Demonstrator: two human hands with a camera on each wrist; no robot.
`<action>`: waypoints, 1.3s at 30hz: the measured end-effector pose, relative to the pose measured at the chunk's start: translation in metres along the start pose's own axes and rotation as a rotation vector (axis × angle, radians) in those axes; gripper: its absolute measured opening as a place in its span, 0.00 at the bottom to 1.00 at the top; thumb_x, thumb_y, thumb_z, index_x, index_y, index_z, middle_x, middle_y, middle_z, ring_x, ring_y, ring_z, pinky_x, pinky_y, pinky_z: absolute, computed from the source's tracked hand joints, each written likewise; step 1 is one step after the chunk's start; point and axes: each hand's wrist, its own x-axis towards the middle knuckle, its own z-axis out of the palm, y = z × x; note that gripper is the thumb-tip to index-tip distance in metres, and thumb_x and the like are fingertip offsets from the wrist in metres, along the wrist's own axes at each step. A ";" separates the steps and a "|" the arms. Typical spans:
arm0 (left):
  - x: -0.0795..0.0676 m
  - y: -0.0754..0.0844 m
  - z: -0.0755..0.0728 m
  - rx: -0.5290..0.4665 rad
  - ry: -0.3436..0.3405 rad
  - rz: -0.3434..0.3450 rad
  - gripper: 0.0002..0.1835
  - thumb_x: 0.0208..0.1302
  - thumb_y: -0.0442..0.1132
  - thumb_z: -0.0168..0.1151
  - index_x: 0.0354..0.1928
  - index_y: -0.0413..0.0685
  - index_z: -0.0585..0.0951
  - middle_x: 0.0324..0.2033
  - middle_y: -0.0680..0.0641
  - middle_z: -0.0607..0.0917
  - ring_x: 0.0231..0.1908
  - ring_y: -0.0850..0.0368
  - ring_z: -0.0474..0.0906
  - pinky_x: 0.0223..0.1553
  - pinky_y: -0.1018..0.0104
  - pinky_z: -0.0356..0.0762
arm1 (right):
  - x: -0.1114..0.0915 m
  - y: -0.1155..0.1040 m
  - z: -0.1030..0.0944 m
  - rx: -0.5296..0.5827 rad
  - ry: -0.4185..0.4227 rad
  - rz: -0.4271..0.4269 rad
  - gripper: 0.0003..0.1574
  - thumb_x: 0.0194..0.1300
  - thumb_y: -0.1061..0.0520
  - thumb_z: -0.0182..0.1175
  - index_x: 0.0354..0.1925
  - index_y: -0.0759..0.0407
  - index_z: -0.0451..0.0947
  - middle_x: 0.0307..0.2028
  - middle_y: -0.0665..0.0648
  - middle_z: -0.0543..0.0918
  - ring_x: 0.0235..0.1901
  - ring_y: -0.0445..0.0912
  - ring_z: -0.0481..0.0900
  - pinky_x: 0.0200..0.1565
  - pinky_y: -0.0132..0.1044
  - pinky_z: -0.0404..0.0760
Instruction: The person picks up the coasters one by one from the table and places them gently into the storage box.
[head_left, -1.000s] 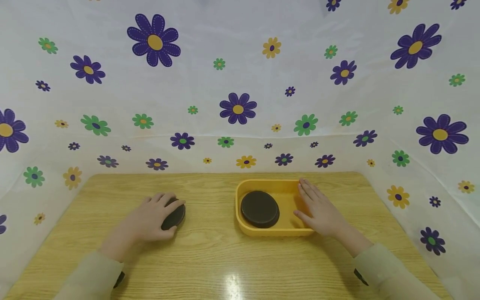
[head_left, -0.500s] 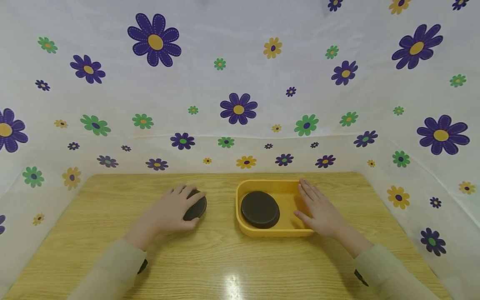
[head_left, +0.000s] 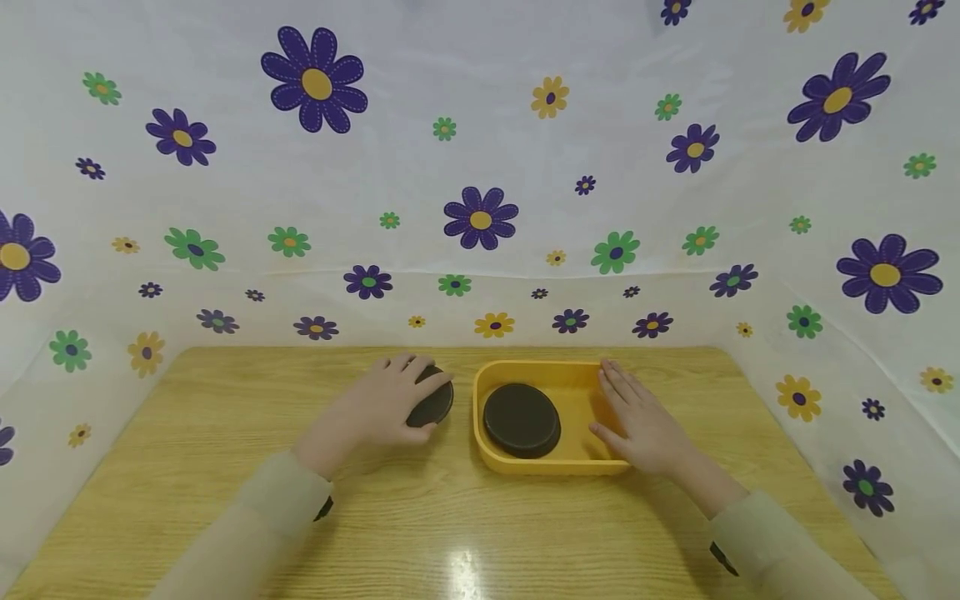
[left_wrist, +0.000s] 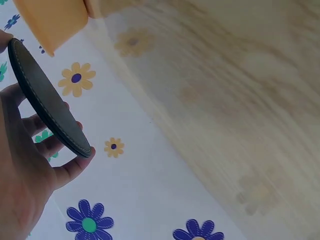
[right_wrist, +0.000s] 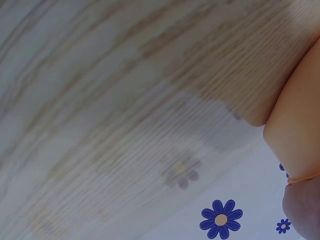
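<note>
My left hand grips a black round coaster by its rim, just left of the yellow container. In the left wrist view, the coaster is tilted, its stitched edge showing, with fingers spread around its border. The yellow container is a shallow rounded rectangle. Another black round coaster lies flat in its left half, a thick dark edge showing below it. My right hand rests over the container's right end, fingers straight and thumb across the inside. The container's right wall is mostly hidden beneath that hand.
The light wooden table reaches back to a white cloth printed with purple, green and yellow flowers, which also rises on both sides. A bright reflection shows near the table's front.
My left hand has moved right and slightly back with the coaster, from the table's left side to near the container. The right hand and container have stayed put.
</note>
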 end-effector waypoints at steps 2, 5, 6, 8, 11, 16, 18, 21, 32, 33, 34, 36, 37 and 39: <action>0.005 0.004 -0.003 0.004 0.003 0.011 0.42 0.66 0.64 0.62 0.80 0.60 0.68 0.72 0.41 0.73 0.71 0.38 0.69 0.69 0.36 0.71 | 0.000 0.001 0.001 0.000 0.007 -0.002 0.51 0.79 0.43 0.55 0.80 0.77 0.52 0.83 0.74 0.49 0.82 0.70 0.50 0.81 0.62 0.53; 0.012 0.009 -0.005 0.009 0.009 0.031 0.42 0.67 0.64 0.62 0.80 0.60 0.68 0.73 0.41 0.73 0.71 0.38 0.69 0.70 0.37 0.71 | 0.000 0.002 0.002 -0.004 0.018 -0.007 0.51 0.79 0.43 0.55 0.80 0.77 0.52 0.82 0.75 0.50 0.82 0.70 0.50 0.81 0.61 0.54; 0.015 0.010 -0.006 0.009 0.009 0.038 0.42 0.67 0.63 0.62 0.80 0.59 0.68 0.73 0.41 0.73 0.71 0.39 0.69 0.70 0.37 0.70 | 0.000 0.002 0.002 -0.004 0.020 -0.009 0.51 0.79 0.43 0.55 0.80 0.77 0.52 0.82 0.75 0.51 0.82 0.70 0.50 0.80 0.61 0.54; 0.019 0.014 -0.007 0.017 0.005 0.050 0.42 0.67 0.64 0.61 0.80 0.60 0.67 0.73 0.42 0.73 0.71 0.39 0.68 0.71 0.38 0.70 | 0.000 0.003 0.003 -0.006 0.021 -0.014 0.51 0.79 0.43 0.55 0.80 0.77 0.52 0.82 0.75 0.51 0.82 0.70 0.51 0.80 0.62 0.55; 0.028 0.019 -0.008 0.027 0.001 0.072 0.41 0.67 0.64 0.60 0.80 0.61 0.67 0.73 0.42 0.72 0.71 0.40 0.68 0.70 0.38 0.70 | 0.000 0.003 0.003 -0.009 0.021 -0.017 0.51 0.79 0.43 0.55 0.80 0.77 0.52 0.82 0.75 0.51 0.82 0.70 0.51 0.79 0.63 0.55; 0.041 0.031 -0.010 0.046 0.006 0.111 0.40 0.68 0.66 0.58 0.79 0.61 0.69 0.73 0.42 0.72 0.71 0.40 0.68 0.68 0.39 0.71 | -0.001 0.003 0.003 0.000 0.021 -0.009 0.51 0.79 0.43 0.55 0.80 0.76 0.52 0.82 0.74 0.51 0.82 0.70 0.51 0.81 0.60 0.52; 0.046 0.037 -0.011 0.050 0.006 0.122 0.39 0.68 0.65 0.59 0.78 0.61 0.69 0.73 0.43 0.72 0.71 0.41 0.68 0.67 0.40 0.72 | -0.001 0.003 0.003 0.007 0.016 -0.006 0.51 0.79 0.43 0.55 0.80 0.76 0.51 0.83 0.74 0.50 0.82 0.69 0.50 0.83 0.57 0.49; 0.053 0.044 -0.012 0.053 -0.006 0.131 0.39 0.68 0.66 0.59 0.78 0.62 0.70 0.73 0.44 0.71 0.72 0.42 0.67 0.68 0.41 0.72 | 0.000 0.003 0.004 0.009 0.007 0.000 0.51 0.79 0.43 0.55 0.81 0.76 0.51 0.83 0.74 0.49 0.82 0.69 0.49 0.84 0.54 0.46; 0.077 0.066 -0.010 0.067 -0.019 0.163 0.39 0.70 0.67 0.57 0.80 0.65 0.67 0.76 0.46 0.69 0.74 0.44 0.66 0.71 0.42 0.71 | 0.000 0.002 0.003 -0.004 0.017 -0.004 0.52 0.79 0.42 0.55 0.81 0.75 0.52 0.83 0.73 0.49 0.82 0.69 0.50 0.81 0.59 0.52; 0.079 0.068 -0.010 0.069 -0.019 0.165 0.39 0.70 0.67 0.56 0.80 0.65 0.67 0.75 0.46 0.69 0.74 0.44 0.66 0.71 0.43 0.71 | 0.000 0.002 0.002 -0.006 0.014 -0.002 0.52 0.78 0.42 0.55 0.81 0.75 0.52 0.83 0.73 0.49 0.82 0.69 0.50 0.81 0.61 0.54; 0.081 0.070 -0.010 0.071 -0.018 0.169 0.39 0.70 0.67 0.56 0.80 0.65 0.67 0.75 0.46 0.70 0.74 0.45 0.67 0.71 0.43 0.71 | 0.000 0.001 0.001 -0.006 0.012 -0.001 0.52 0.78 0.42 0.56 0.80 0.75 0.52 0.83 0.73 0.50 0.82 0.69 0.50 0.80 0.61 0.55; 0.084 0.073 -0.009 0.074 -0.020 0.172 0.39 0.70 0.67 0.56 0.80 0.65 0.67 0.75 0.47 0.70 0.73 0.45 0.67 0.70 0.44 0.71 | 0.000 0.001 0.001 -0.004 0.007 0.002 0.51 0.78 0.43 0.56 0.80 0.76 0.52 0.83 0.73 0.50 0.82 0.69 0.50 0.80 0.62 0.55; 0.087 0.075 -0.008 0.076 -0.020 0.174 0.39 0.70 0.67 0.56 0.80 0.65 0.66 0.75 0.47 0.70 0.73 0.45 0.67 0.70 0.44 0.72 | 0.000 0.001 0.001 -0.003 0.007 0.002 0.51 0.78 0.43 0.56 0.80 0.76 0.52 0.83 0.73 0.50 0.82 0.69 0.50 0.80 0.62 0.55; 0.091 0.078 -0.006 0.084 -0.018 0.177 0.40 0.70 0.68 0.55 0.81 0.66 0.66 0.74 0.47 0.71 0.73 0.46 0.68 0.70 0.44 0.72 | 0.000 0.001 0.001 -0.004 0.006 0.001 0.51 0.78 0.43 0.56 0.80 0.76 0.52 0.83 0.73 0.50 0.82 0.69 0.50 0.80 0.62 0.55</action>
